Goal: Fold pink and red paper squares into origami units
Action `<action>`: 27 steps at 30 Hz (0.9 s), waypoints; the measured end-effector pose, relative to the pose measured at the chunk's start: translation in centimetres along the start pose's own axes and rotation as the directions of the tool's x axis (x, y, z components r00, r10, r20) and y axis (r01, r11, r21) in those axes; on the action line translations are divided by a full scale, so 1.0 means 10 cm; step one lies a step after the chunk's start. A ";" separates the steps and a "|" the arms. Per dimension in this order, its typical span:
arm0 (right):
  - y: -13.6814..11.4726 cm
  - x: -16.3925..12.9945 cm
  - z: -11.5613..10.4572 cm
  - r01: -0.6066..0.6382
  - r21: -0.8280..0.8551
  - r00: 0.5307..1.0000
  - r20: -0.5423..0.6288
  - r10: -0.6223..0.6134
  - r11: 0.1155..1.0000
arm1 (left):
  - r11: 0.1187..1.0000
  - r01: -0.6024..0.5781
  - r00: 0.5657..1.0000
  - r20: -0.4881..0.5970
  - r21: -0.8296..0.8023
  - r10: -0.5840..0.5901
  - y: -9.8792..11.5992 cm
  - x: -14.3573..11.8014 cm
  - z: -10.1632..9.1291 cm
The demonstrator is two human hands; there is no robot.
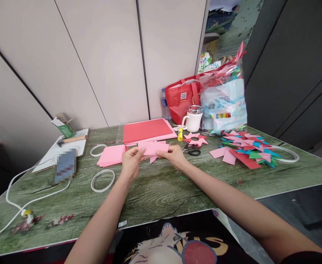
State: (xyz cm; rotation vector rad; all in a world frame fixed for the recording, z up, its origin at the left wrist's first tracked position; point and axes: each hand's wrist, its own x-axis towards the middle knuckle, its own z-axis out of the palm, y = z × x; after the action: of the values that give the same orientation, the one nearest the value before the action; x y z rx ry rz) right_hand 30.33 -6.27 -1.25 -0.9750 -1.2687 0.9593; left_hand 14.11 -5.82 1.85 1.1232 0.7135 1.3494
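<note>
Blk tee (185, 242), hands (131, 163) (175, 157) over grn tbl (161, 194), pale panels (108, 58), prob. cupboard (289, 84) R

Mug (193, 119) white, silver-lidded; bag (176, 103) behind it red; glue stick (180, 135) beside it yellow; held paper (153, 147) pink; desk (161, 190) green, wood-grained.

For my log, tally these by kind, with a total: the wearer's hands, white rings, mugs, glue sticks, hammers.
Hands: 2, left hand and right hand, both holding pink paper
White rings: 3, two left, one right
Mug: 1
Glue stick: 1
Hammer: 1
Total: 8
</note>
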 end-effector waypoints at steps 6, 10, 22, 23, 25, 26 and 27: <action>-0.03 -0.02 0.03 0.000 0.223 0.998 0.061 -0.014 0.975 | 0.999 -0.002 0.998 0.063 0.052 -0.002 -0.01 0.01 -0.02; -0.02 -0.02 0.03 -0.005 0.222 0.996 0.085 -0.014 0.975 | 0.992 -0.047 0.996 0.082 0.119 0.037 0.00 -0.01 -0.02; 0.02 -0.01 0.00 0.040 0.122 0.998 0.044 -0.046 0.992 | 0.986 0.035 0.994 0.098 0.164 -0.052 0.02 -0.03 0.00; 0.02 -0.01 0.00 0.040 0.112 0.998 0.037 -0.045 0.993 | 0.987 0.039 0.994 0.091 0.156 -0.053 0.02 -0.03 0.00; 0.00 -0.02 0.01 0.045 0.105 0.998 0.033 -0.049 0.993 | 0.989 0.030 0.995 0.086 0.146 -0.043 0.02 -0.03 0.00; -0.01 -0.02 0.01 0.051 0.105 0.998 0.033 -0.055 0.993 | 0.989 0.024 0.995 0.091 0.145 -0.038 0.01 -0.03 -0.01; -0.02 -0.02 0.01 0.057 0.105 0.998 0.033 -0.061 0.993 | 0.989 0.021 0.995 0.098 0.149 -0.036 0.01 -0.02 -0.01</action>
State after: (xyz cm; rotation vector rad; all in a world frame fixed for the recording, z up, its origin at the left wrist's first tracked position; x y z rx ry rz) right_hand 30.20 -6.53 -1.12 -0.8379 -1.2586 0.9910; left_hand 13.93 -6.03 1.85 1.2853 0.7626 1.2224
